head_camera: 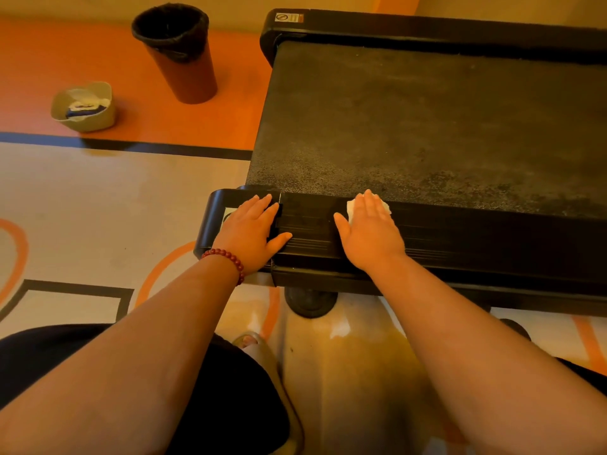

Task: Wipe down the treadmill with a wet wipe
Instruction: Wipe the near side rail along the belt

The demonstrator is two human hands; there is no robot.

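Peeking beneath right hand (369,229): wipe (351,209)

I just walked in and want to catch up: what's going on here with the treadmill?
A person is wiping the near side rail of the treadmill. The right hand presses flat on a white wet wipe on the rail. The left hand rests flat on the rail's end cap. A lined waste bin and a small basket holding a wipes pack stand on the orange floor nearby.
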